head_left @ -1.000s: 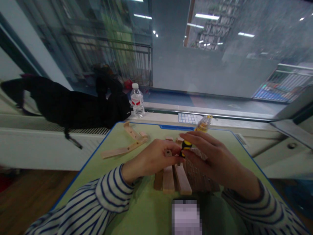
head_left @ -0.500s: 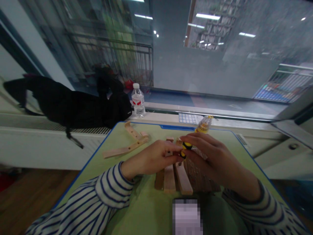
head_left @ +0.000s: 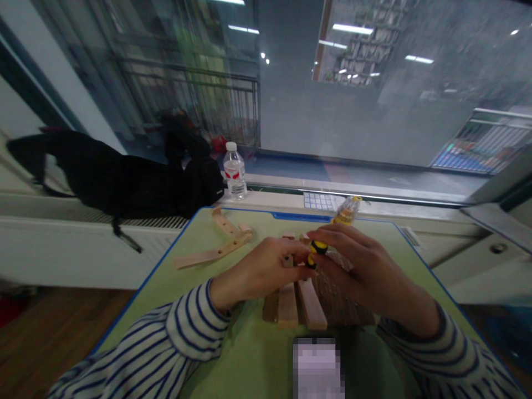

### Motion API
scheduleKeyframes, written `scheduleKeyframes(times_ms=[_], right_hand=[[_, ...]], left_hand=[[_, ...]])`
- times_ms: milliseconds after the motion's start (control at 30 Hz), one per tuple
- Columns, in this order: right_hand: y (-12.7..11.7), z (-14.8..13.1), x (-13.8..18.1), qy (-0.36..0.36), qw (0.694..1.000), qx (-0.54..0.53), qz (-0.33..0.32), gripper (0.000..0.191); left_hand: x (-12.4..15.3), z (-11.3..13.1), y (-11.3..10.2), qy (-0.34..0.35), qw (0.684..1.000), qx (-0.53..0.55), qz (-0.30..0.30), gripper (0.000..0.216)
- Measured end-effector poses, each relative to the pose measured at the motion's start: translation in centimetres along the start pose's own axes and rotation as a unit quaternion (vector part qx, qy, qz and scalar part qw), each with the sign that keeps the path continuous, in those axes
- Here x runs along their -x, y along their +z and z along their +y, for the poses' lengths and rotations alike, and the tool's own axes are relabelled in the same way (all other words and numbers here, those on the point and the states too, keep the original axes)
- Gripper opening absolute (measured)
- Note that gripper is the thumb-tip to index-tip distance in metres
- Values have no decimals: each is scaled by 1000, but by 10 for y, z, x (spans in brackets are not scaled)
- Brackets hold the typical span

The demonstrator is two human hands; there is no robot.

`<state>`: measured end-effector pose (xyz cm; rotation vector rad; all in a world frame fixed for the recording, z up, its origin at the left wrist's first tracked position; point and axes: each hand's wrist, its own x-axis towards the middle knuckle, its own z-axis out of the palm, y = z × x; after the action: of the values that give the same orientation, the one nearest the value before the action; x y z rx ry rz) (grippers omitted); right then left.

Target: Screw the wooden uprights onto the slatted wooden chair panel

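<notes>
My right hand [head_left: 366,271] holds a short yellow-and-black screwdriver [head_left: 319,247] by its handle, fingers and thumb closed round it. My left hand [head_left: 266,269] pinches at the lower end of the same tool; the tip is hidden. Beneath the hands lie two light wooden strips, a left one [head_left: 287,305] and a right one [head_left: 312,307] with its hole covered by my left fingers. Both rest on a brown, grooved board [head_left: 343,310]. More wooden pieces with holes [head_left: 208,258] lie at the table's left, joined or touching.
The green table [head_left: 241,354] has a blue edge. Behind it stand a water bottle [head_left: 235,174] and a black bag [head_left: 137,180] on the sill. A clear package with yellow parts [head_left: 348,209] sits at the back right. A pixelated phone-like object [head_left: 316,368] is at the front.
My left hand has shifted slightly, its fingers now lower and covering the hole in the right strip. My right hand stays nearly still on the screwdriver.
</notes>
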<state>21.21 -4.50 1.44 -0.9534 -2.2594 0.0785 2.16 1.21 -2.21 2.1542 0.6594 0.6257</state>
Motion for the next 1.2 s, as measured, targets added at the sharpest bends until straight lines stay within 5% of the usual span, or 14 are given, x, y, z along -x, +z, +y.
scheduleKeyframes(times_ms=[600,1033,1200], right_hand=[[1,-1,2,5,1000,19,-13,27],[3,1,1,18,1000,5,-17,24],[-1,-2,3,8,1000,9,-28,39]], left_hand=[[0,-8,-2,70,996,-17,-58,16],[0,0,-2,8,1000,-25,1,11],[0,0,-4,17,999,-35,-12,11]])
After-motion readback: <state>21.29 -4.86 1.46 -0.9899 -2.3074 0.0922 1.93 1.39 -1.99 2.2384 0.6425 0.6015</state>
